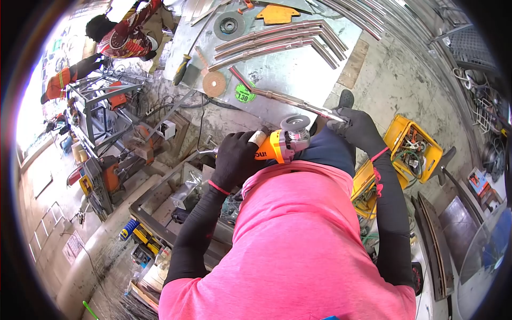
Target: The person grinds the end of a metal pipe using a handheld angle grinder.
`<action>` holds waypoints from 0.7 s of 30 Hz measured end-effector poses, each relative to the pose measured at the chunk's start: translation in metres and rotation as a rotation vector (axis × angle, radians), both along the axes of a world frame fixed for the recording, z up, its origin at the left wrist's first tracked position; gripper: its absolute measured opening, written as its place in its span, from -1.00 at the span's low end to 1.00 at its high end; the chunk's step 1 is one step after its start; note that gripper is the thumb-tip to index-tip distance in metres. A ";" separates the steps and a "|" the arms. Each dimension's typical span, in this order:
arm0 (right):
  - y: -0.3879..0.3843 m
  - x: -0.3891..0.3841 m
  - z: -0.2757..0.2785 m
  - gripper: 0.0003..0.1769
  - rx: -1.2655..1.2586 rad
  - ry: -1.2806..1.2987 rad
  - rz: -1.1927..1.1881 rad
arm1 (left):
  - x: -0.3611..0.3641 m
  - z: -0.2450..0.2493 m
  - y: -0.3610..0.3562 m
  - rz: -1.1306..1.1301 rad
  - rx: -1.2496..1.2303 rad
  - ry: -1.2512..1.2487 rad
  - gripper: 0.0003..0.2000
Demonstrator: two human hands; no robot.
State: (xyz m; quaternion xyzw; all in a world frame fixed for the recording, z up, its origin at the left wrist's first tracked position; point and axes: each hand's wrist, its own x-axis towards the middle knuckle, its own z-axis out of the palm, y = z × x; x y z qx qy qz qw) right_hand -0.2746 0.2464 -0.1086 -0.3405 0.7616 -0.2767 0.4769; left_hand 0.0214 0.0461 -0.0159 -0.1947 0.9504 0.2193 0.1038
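My left hand (234, 160), in a black glove, is wrapped round the body of an orange-yellow angle grinder (277, 146). The grinder's grey disc (295, 123) faces up in front of my lap. My right hand (365, 130), gloved too, is closed on the near end of a bent metal bar (290, 101). That bar slants away over the metal sheet, and its far end lies beside a round green label (245, 92). The grinder's disc is apart from the bar. Several similar bent bars (277, 40) lie side by side farther off.
On the metal sheet (298, 74) are a brown disc (214, 84), a dark grinding disc (229, 25), a screwdriver (182, 69) and an orange-yellow plate (277, 14). A yellow toolbox (413, 149) stands at right. Another person (125, 40) bends over at upper left, near metal frames (98, 112).
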 end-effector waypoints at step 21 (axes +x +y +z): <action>-0.002 -0.001 -0.001 -0.59 -0.020 -0.042 -0.002 | -0.018 -0.016 -0.020 -0.059 -0.095 -0.006 -0.44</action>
